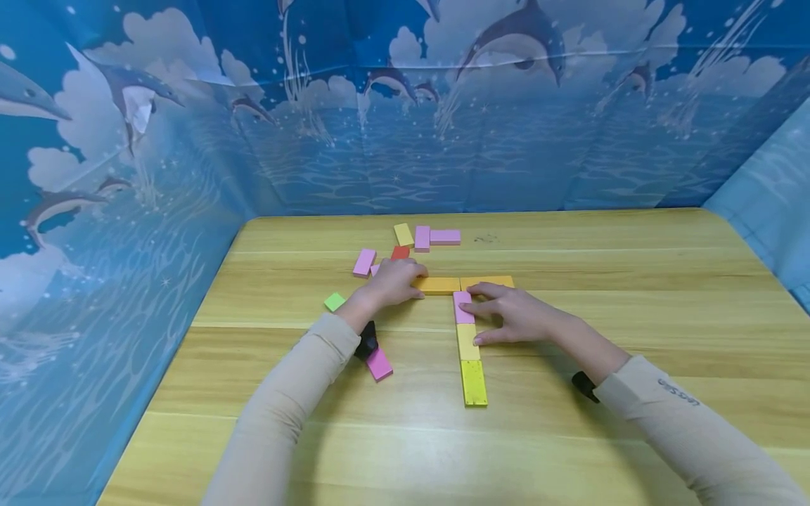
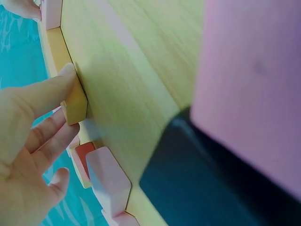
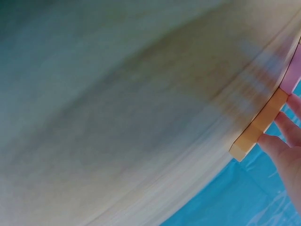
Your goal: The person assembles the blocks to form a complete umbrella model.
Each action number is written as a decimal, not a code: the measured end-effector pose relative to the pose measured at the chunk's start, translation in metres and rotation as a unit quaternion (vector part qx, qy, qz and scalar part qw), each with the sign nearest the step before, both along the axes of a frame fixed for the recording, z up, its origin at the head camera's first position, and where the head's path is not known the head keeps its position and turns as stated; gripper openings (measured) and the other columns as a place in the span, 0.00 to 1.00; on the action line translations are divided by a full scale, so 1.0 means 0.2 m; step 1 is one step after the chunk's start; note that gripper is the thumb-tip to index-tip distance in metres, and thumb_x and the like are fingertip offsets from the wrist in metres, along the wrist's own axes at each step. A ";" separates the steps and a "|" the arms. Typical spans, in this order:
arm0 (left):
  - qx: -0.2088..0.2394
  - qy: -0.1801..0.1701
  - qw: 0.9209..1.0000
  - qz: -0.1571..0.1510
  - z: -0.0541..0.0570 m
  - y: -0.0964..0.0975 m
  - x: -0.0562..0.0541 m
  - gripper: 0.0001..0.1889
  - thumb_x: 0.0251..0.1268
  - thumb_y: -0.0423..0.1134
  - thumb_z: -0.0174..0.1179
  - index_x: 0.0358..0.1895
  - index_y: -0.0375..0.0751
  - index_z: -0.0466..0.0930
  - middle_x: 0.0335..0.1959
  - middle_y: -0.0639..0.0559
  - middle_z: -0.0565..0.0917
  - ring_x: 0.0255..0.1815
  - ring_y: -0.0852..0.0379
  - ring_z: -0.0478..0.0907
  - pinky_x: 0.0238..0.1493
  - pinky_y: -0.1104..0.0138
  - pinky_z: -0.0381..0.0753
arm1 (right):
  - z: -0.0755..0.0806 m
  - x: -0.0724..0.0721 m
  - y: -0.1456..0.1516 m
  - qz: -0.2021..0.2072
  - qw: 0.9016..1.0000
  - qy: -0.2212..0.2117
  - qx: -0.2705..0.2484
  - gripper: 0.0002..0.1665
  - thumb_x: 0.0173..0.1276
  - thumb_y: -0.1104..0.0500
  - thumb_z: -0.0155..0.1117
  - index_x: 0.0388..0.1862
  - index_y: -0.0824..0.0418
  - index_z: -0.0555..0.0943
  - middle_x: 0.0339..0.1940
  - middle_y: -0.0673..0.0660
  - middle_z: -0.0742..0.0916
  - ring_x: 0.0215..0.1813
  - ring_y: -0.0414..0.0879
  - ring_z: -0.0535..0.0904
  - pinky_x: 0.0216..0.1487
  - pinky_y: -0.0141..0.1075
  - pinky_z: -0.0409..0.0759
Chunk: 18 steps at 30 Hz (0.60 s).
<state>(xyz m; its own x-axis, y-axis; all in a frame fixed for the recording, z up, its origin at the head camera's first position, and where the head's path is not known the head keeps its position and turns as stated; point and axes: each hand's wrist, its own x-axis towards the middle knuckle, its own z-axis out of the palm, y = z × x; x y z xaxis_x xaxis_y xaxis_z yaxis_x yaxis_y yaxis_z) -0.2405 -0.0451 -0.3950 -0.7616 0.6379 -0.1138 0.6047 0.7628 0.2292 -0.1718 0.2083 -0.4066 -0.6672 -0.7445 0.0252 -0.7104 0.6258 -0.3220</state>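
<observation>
Flat rectangular blocks lie in a T shape on the wooden table. My left hand (image 1: 394, 281) pinches the outer end of the left orange block (image 1: 439, 286) between thumb and fingers; the left wrist view shows the thumb against this orange block (image 2: 75, 101). A second orange block (image 1: 490, 282) continues the bar to the right. Below their joint run a pink block (image 1: 463, 313), a pale yellow block (image 1: 467, 344) and a bright yellow block (image 1: 474, 385). My right hand (image 1: 515, 314) touches the upper stem with extended fingers, its thumb beside the pale yellow block.
Behind the bar lie a yellow block (image 1: 403, 235), a red block (image 1: 400, 252) and pink blocks (image 1: 446, 237). Left of my left hand are another pink block (image 1: 363, 263) and a green block (image 1: 334, 302). A magenta block (image 1: 380, 365) lies near my left wrist. Dolphin-printed curtains border the table (image 1: 601, 450).
</observation>
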 end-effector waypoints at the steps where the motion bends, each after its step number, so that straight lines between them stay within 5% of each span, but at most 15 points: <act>1: 0.002 -0.001 1.000 -0.001 0.00 0.00 0.00 0.21 0.60 0.45 0.63 0.56 0.44 0.77 0.51 0.51 0.79 0.51 0.55 0.73 0.50 0.54 0.68 | 0.00 0.00 0.00 0.000 1.000 0.002 0.000 0.40 0.58 0.35 0.62 0.63 0.57 0.74 0.65 0.65 0.71 0.65 0.59 0.67 0.59 0.52 0.69; 9: -0.012 0.007 1.000 -0.025 0.03 0.00 0.07 0.26 0.64 0.49 0.59 0.63 0.43 0.70 0.60 0.46 0.73 0.59 0.50 0.70 0.57 0.54 0.69 | 0.02 0.01 -0.02 -0.015 1.000 -0.019 -0.001 0.39 0.59 0.36 0.62 0.63 0.57 0.74 0.65 0.64 0.71 0.65 0.60 0.66 0.59 0.54 0.68; 18: -0.095 0.015 0.991 -0.097 0.09 0.08 0.43 0.40 0.66 0.61 0.46 0.74 0.41 0.48 0.74 0.44 0.48 0.74 0.47 0.45 0.65 0.44 0.54 | 0.11 -0.05 0.07 -0.051 0.996 0.011 -0.073 0.31 0.61 0.53 0.66 0.62 0.64 0.74 0.62 0.68 0.74 0.63 0.63 0.68 0.58 0.56 0.68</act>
<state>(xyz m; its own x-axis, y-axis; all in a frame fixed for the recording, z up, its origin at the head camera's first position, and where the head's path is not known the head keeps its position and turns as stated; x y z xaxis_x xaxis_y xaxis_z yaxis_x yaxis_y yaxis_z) -0.1546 -0.0286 -0.3775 -0.6320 0.7416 -0.2250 0.7483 0.6595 0.0716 -0.1827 0.2229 -0.3850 -0.7368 -0.6606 0.1442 -0.6541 0.6425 -0.3991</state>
